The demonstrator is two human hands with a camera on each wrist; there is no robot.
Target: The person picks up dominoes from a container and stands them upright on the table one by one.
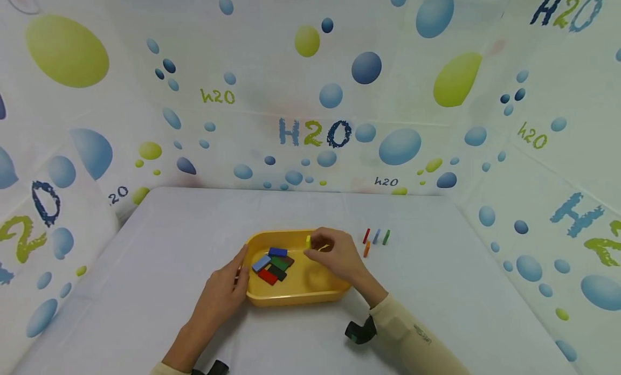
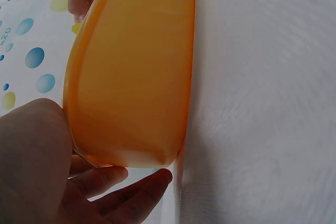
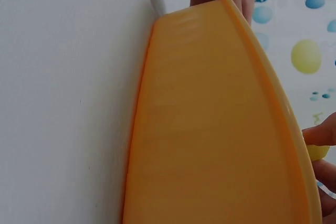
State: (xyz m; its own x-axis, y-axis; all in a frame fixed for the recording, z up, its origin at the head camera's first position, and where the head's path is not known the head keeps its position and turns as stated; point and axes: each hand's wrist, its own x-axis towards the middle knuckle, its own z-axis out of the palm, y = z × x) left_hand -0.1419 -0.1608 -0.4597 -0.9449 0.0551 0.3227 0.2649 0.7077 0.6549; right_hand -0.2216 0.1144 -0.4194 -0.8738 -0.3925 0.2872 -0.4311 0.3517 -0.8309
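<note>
A yellow tray [image 1: 296, 298] stands on the white table, with several flat coloured tiles, among them a red tile [image 1: 267, 277] and a blue tile [image 1: 278, 252], piled in its left half. My left hand [image 1: 227, 286] holds the tray's left end, its fingers against the end wall [image 2: 131, 158]. Above the tray's right half, my right hand [image 1: 337, 254] pinches a small yellow tile [image 1: 308, 240] between thumb and fingertips. In the right wrist view the tray's wall hides much of the hold, and only part of the yellow tile [image 3: 317, 152] shows.
Right of the tray, a red tile [image 1: 366, 235], a light blue tile [image 1: 376, 236], a green tile [image 1: 386, 237] and an orange tile [image 1: 366, 249] stand on edge on the white tabletop [image 1: 436, 289]. Behind the table hangs a patterned sheet [image 1: 262, 57].
</note>
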